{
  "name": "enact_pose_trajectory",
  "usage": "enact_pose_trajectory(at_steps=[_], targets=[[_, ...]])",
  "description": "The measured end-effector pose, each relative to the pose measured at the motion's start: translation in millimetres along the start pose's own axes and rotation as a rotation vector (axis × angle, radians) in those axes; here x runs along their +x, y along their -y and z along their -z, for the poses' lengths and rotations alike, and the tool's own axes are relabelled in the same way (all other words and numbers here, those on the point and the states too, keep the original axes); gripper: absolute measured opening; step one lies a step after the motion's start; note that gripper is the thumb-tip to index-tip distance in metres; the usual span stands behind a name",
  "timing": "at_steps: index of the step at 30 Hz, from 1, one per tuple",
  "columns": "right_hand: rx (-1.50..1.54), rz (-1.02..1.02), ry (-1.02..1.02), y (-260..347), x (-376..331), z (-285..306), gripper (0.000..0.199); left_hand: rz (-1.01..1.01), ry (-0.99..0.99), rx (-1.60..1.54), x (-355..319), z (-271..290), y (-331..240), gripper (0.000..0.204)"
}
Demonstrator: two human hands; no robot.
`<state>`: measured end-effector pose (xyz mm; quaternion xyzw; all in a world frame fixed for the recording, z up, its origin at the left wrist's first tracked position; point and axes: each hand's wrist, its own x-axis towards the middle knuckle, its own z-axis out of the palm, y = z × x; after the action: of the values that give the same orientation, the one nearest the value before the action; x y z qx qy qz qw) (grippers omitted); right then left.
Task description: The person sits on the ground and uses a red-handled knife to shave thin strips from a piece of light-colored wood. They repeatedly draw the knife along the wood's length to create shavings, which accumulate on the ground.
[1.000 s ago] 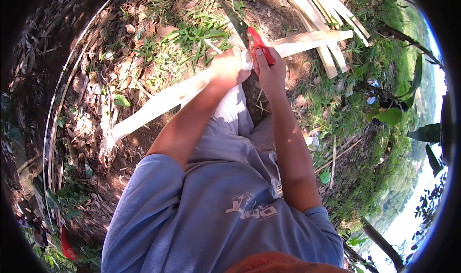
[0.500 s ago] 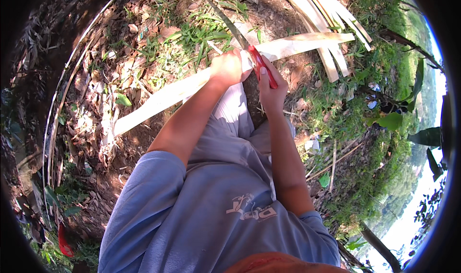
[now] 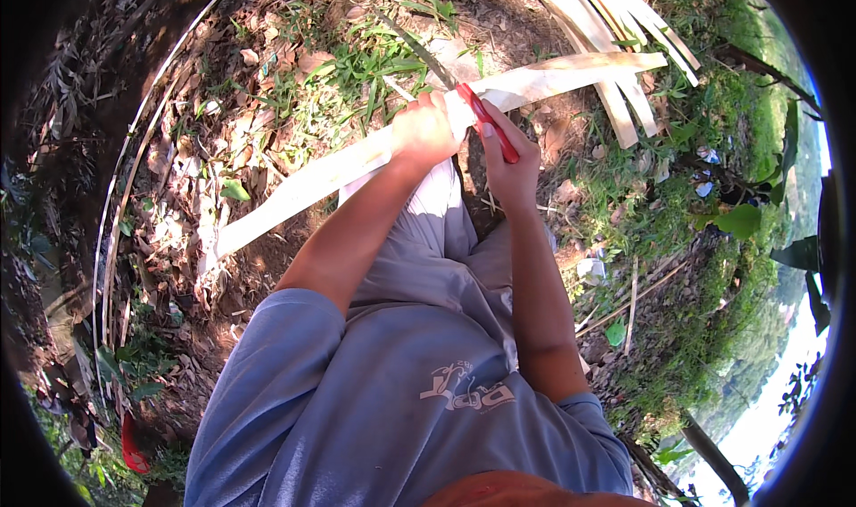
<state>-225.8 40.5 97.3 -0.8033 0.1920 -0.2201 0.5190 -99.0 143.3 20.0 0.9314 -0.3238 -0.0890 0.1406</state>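
Observation:
My left hand (image 3: 423, 131) grips a long pale bamboo strip (image 3: 303, 186) that runs from the lower left up to the upper right, across my knee. My right hand (image 3: 510, 161) holds a knife by its red handle (image 3: 488, 122). The dark blade (image 3: 419, 48) points up and to the left, lying against the strip just beyond my left hand. Both hands sit close together over the strip.
More pale split strips (image 3: 606, 25) lie fanned at the upper right. Thin long slivers (image 3: 134, 177) curve along the left side. The ground is dry leaves and grass (image 3: 357, 61). A red object (image 3: 134, 445) lies at the lower left.
The knife has tilted so its blade now reaches farther up and left along the strip. The strip has shifted slightly under my hands, which stay together.

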Motion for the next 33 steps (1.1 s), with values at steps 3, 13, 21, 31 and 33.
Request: enact_pose_trajectory(at_steps=[3,13,21,31,33], targets=[[-0.006,0.092,-0.047,-15,-2,0,0.038,-0.004,-0.03,0.018,3,-5,1,0.066],[-0.128,-0.288,0.09,35,-66,61,0.04,0.006,0.07,-0.058,9,-2,1,0.063],[-0.132,-0.235,0.09,69,-122,126,0.04,-0.025,0.004,-0.03,2,2,-2,0.061],[0.121,-0.173,0.005,-12,5,12,0.037,0.014,0.052,-0.036,13,-10,8,0.065],[0.115,-0.17,-0.019,-18,-17,17,0.037,0.014,0.089,-0.05,14,-1,4,0.06]])
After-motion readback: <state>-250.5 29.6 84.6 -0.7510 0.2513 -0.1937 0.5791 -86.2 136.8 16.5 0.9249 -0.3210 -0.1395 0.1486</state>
